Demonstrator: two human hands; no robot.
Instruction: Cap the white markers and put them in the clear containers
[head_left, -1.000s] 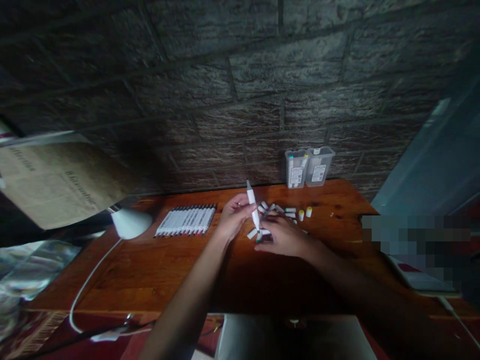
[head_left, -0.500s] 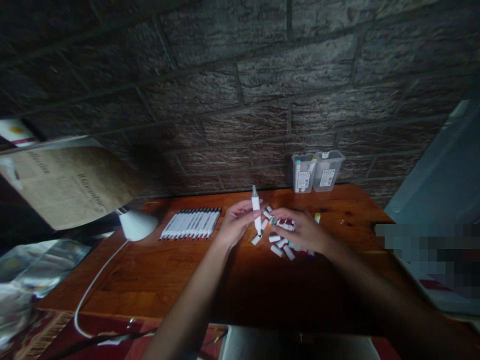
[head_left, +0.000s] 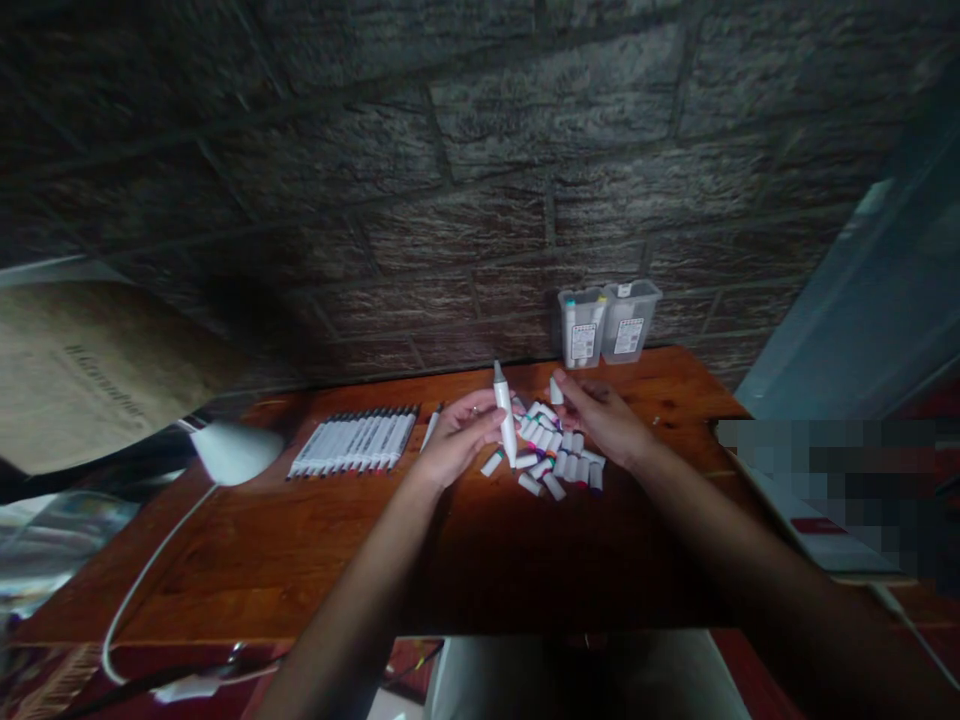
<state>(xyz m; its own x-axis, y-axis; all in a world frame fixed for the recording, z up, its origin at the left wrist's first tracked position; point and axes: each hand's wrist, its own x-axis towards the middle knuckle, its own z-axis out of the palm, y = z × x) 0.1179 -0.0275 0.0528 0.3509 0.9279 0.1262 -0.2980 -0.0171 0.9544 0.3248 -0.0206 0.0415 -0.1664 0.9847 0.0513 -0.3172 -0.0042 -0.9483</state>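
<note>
Between the thumb and fingers of my left hand [head_left: 463, 440] is a white marker [head_left: 505, 415], upright, its grey tip end bare and pointing up. A white marker cap [head_left: 556, 389] is pinched in my right hand [head_left: 604, 422], a short way to the right of the marker and apart from it. Under and between the hands lies a loose pile of white marker caps [head_left: 544, 432] with coloured ends. To the left, several white markers [head_left: 356, 442] lie side by side in a row, and another marker [head_left: 430, 426] lies partly behind my left hand.
Two clear plastic boxes [head_left: 626, 325] stand against the stone wall [head_left: 510, 230]; the left one holds a few markers. A lamp with a white base [head_left: 238, 452] and paper-like shade [head_left: 97, 370] stands at the left of the wooden table [head_left: 300, 560], its cord [head_left: 131, 590] hanging over the front edge.
My right hand has risen from the pile with a cap pinched in it. My left hand still holds the marker. The view has shifted to the right.
</note>
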